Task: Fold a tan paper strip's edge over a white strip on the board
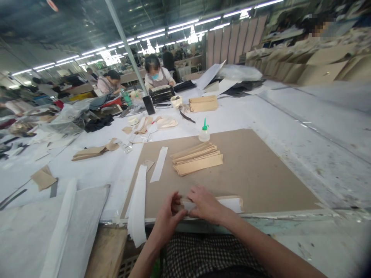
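A tan strip with a white strip (231,204) on top lies along the near edge of the brown board (255,170). At its left end, my left hand (171,210) has its fingers curled around the end, thumb toward the right hand. My right hand (204,204) presses down on the strip just beside it, fingers bent over and touching it. Beyond the hands sits a stack of tan strips (198,164). Left of that lie a single white strip (159,164) and a bundle of long white strips (137,216) hanging over the table edge.
A clear bottle with a green nozzle (204,133) stands at the board's back edge. Tan pieces (92,151) lie on the left. A phone (148,105) leans by a pole. Across the table, co-workers sit near black pieces (162,94). Large tan panels (319,69) are piled back right.
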Demonstrator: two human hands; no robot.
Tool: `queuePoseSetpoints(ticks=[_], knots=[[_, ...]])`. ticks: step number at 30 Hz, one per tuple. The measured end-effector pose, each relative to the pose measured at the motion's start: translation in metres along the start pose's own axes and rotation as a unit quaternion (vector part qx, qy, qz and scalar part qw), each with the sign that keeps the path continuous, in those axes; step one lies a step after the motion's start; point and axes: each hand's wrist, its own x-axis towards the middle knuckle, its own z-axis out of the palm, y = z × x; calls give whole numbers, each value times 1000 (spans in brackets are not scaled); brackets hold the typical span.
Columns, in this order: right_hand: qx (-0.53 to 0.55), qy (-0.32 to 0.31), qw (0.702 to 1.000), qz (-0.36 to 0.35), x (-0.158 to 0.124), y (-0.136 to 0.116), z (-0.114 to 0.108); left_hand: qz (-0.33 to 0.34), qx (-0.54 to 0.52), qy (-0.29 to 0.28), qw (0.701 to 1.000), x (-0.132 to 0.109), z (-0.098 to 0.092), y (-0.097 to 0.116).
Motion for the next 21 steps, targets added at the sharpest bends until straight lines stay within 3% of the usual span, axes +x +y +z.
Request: queuePoseSetpoints(ticks=[4,11,21], knots=[[39,-14,999,9,-6,4,-3,-51,-109,-55,991,6,3,7],[98,-33,994,30,-12,6,-23,-87,-126,-106,982,23,-20,17],[109,8,993,41,5,10,7,-120,-68,-190,972,38,-48,19]])
